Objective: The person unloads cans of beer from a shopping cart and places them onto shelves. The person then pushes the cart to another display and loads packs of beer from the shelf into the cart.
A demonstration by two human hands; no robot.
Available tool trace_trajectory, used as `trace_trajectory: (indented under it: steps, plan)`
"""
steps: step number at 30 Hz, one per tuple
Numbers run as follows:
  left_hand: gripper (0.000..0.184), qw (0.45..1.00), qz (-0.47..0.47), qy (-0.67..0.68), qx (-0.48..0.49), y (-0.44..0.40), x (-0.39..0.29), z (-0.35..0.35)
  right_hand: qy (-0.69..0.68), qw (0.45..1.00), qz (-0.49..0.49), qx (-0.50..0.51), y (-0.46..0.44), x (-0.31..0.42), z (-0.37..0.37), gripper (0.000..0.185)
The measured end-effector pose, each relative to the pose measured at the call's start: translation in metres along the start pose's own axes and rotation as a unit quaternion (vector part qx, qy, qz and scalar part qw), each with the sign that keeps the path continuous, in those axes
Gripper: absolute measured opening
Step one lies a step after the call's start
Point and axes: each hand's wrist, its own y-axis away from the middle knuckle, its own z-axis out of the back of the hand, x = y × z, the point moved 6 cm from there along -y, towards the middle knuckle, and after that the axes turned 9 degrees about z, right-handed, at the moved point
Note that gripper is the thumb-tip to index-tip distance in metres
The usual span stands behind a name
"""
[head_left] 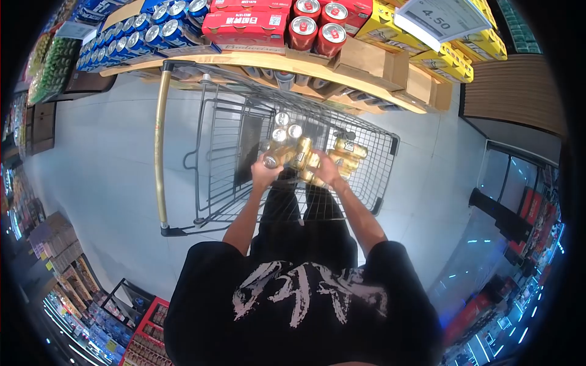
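Note:
Several gold cans (351, 148) lie in a wire shopping cart (387, 177), and a few more (279, 135) stand with their silver tops up. My left hand (265, 171) is closed around a gold can (271, 160) near the standing ones. To its right, my right hand (325, 169) is wrapped round another gold can, partly hidden by the fingers. A further can (301, 152) is between the two hands, tilted. Both hands are inside the cart.
Beyond the cart runs a wooden shelf (256, 60) with blue cans (134, 43), red packs (244, 27), red cans (331, 38) and yellow boxes (442, 63). The cart handle (160, 146) is at the left. An open cardboard box (373, 64) sits on the shelf.

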Motion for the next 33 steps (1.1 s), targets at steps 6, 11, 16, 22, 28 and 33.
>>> trace_trajectory:
  steps: [6,11,16,22,28,33]
  plan:
    - [0.098,0.957,-0.02,0.21,0.2,0.039,-0.077,0.052,0.022,0.99,0.11,0.084,0.004,0.068,0.012,0.094]
    - [0.089,0.941,-0.028,0.279,0.191,0.052,-0.135,0.066,-0.258,0.96,0.046,0.101,0.039,0.141,0.046,0.077]
    - [0.063,0.901,-0.005,0.324,0.288,0.065,-0.128,0.023,-0.438,0.894,-0.013,0.095,0.061,0.153,0.04,0.066]
    - [0.051,0.874,-0.074,0.324,0.354,0.101,-0.179,0.001,-0.456,0.887,0.037,0.068,0.08,0.179,0.052,0.06]
    - [0.051,0.933,-0.146,0.161,0.286,0.103,-0.19,0.02,-0.233,0.962,0.06,0.129,0.099,0.182,0.081,0.067]
    - [0.058,0.976,-0.197,0.045,0.084,0.129,-0.227,0.053,-0.355,0.921,0.103,-0.121,0.105,0.165,0.114,0.067]
